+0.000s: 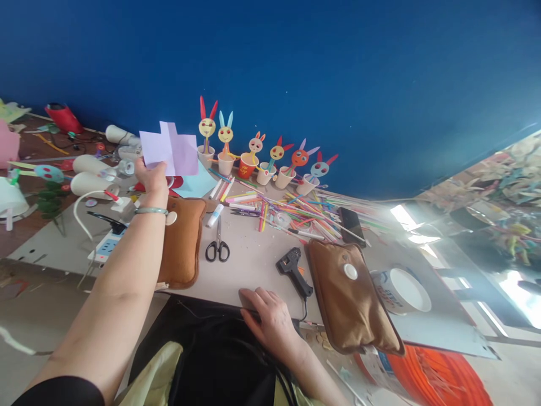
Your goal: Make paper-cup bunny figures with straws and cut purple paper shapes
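Observation:
At the far left of the table my left hand (153, 176) is raised, its fingers closed on a folded sheet of purple paper (183, 153). Light blue paper (196, 183) lies just beyond that hand. My right hand (268, 316) rests by the table's front edge with its fingers stretched out, holding nothing. Ahead of it are black-handled scissors (217, 251) and, to the right, a black glue gun (295, 272). A glue stick tube (214, 216) lies above the scissors.
Several rabbit-headed figures in paper cups (249, 165) line the blue wall. Coloured sticks (291, 217) are scattered before them. Two brown pouches (181, 242) flank the work area. A power strip (105, 245) sits at left, and a white-lidded tub (408, 290) at right.

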